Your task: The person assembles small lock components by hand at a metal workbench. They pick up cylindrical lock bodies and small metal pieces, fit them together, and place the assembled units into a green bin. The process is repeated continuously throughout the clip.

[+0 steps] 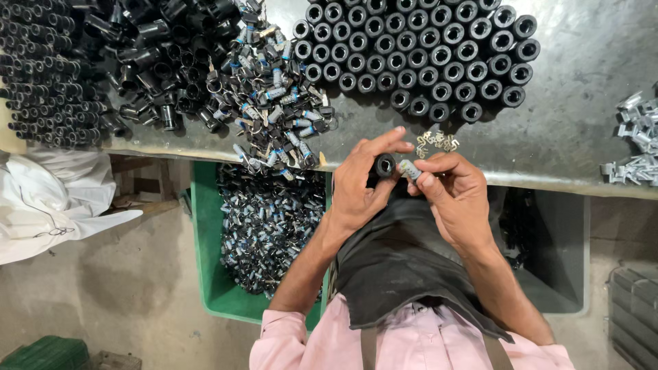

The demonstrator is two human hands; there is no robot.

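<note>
From the head view, both hands meet just below the near edge of the metal table [582,123]. The left hand [360,188] closes thumb and fingers around a short black cylinder [385,165], its open end facing up. The right hand [456,195] pinches a small silver-and-blue insert [410,169] at the cylinder's side, touching it. On the table just above the hands lies a little cluster of brass clips [435,142]. Farther up the table stand upright black cylinders in rows [425,51]; to their left sprawls a heap of keyed inserts [274,96]. Under the table's edge sits a green bin [205,260] holding more inserts.
</note>
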